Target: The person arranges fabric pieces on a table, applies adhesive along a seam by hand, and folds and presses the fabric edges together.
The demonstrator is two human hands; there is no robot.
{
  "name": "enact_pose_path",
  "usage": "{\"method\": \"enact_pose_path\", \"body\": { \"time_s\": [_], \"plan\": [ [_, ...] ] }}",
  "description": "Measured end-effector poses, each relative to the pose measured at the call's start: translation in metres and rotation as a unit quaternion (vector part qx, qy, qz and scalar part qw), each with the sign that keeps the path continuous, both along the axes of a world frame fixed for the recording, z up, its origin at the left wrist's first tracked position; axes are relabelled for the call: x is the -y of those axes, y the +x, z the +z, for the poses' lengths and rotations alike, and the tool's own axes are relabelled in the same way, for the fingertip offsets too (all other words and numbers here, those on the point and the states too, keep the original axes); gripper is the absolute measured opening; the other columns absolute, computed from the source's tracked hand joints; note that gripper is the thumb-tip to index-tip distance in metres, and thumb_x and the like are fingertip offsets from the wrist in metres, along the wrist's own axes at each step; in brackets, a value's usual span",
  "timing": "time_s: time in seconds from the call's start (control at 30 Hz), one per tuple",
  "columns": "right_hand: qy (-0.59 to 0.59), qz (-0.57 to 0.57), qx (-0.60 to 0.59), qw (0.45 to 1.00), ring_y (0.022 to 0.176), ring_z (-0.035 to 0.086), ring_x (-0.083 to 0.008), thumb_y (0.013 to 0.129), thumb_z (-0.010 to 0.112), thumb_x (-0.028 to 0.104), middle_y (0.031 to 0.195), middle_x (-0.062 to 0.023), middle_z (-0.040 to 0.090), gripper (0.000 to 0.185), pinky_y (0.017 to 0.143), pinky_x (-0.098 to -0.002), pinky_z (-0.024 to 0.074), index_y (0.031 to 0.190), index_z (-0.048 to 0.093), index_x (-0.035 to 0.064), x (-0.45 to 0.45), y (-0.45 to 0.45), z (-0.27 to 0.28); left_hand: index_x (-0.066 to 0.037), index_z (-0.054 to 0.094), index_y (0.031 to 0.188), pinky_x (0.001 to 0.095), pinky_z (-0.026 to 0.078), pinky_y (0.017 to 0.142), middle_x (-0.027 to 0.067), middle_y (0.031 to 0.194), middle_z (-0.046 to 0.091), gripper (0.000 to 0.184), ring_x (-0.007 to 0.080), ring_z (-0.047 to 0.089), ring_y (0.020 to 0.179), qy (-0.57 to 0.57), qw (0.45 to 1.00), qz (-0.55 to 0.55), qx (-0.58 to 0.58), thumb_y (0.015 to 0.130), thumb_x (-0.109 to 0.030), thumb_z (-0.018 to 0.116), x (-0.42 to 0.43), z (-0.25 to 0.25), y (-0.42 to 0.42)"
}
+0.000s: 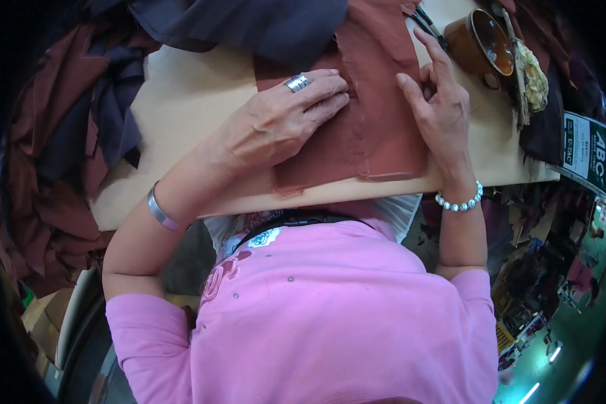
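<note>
On rust cloth (390, 124) lies our left hand (276, 121), fingers together, grip unclear; our right hand (443, 101), fingers wide, is near the far-right cup (464, 50), contents unclear.

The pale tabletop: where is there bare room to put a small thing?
Bare: between left cloth scraps and left hand; smaller, beside right hand, below mug. Crowded: far side, under dark cloth; middle, under reddish-brown cloth.

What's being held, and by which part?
Cannot tell for the left hand: its fingers lie on the reddish-brown cloth near the middle, undersides hidden. The right hand holds nothing visible.
</note>
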State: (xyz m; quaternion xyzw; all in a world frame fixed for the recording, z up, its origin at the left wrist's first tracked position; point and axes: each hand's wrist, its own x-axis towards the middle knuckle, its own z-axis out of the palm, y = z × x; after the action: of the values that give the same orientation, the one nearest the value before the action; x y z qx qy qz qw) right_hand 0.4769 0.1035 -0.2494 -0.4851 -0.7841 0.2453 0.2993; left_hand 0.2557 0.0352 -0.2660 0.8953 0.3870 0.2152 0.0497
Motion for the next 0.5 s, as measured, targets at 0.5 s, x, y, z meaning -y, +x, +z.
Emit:
{"method": "enact_pose_path", "body": {
  "time_s": [0.5],
  "plan": [
    [0.029,0.022,-0.043,0.998,0.058,0.031,-0.0064,0.081,0.060,-0.006,0.067,0.0038,0.031,0.057,0.057,-0.0167,0.0321,0.132,0.052,0.0181,-0.005,0.004,-0.014,-0.002,0.057,0.119,0.0385,0.041,0.104,0.0130,0.128,0.051,0.044,0.0321,0.049,0.120,0.011,0.996,-0.083,-0.010,0.075,-0.005,0.052,0.000,0.001,0.002]
  ]
}}
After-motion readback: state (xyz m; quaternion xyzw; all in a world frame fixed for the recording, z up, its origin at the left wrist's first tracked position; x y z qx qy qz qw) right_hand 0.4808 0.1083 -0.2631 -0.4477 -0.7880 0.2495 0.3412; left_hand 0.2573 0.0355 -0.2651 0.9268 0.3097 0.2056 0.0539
